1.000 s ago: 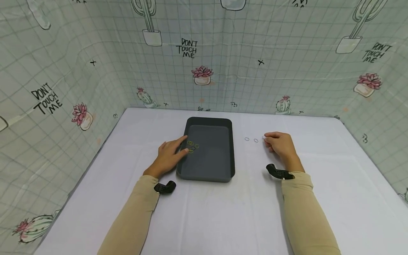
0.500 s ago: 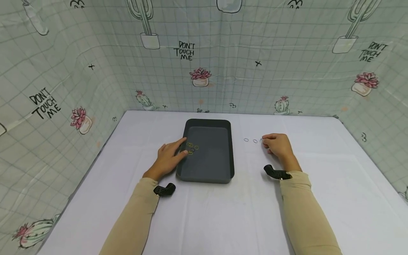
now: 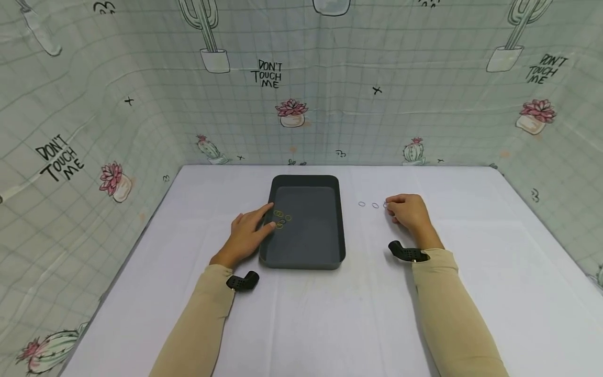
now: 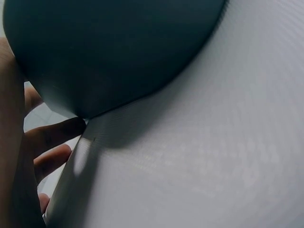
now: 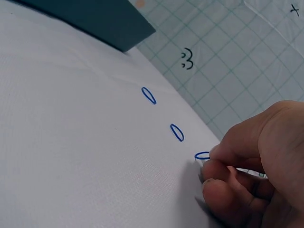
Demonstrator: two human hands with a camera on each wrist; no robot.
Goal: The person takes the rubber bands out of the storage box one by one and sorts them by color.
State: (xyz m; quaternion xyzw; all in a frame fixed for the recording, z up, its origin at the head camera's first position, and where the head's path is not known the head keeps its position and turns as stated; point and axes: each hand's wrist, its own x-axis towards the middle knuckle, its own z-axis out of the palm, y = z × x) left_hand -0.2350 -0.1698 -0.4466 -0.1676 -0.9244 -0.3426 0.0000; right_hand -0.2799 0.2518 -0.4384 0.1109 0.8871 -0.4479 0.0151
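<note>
A dark grey rectangular tray [image 3: 312, 233] lies on the white-covered table. My left hand [image 3: 242, 235] rests at its left side, index fingertip and thumb tip spread along the rim; in the left wrist view several fingers [image 4: 54, 135] show beside the tray's outer wall. To the right of the tray, my right hand [image 3: 411, 213] pinches a thin blue rubber band [image 5: 203, 152] between thumb and fingertips, close over the cloth. Two more blue rubber bands, a nearer one [image 5: 180, 131] and a farther one [image 5: 151, 94], lie in a row toward the tray.
Inside the tray, near its left wall, lie several yellow rubber bands [image 3: 289, 215] and a dark one [image 3: 283, 221]. A printed cloth backdrop [image 3: 358, 125] rises behind and beside the table. Each wrist wears a black camera mount, such as the right mount [image 3: 407, 252].
The right hand has shifted slightly left with the blue rubber band, nearer to the other two. The left hand stays at the tray's side. The head view has shifted a little.
</note>
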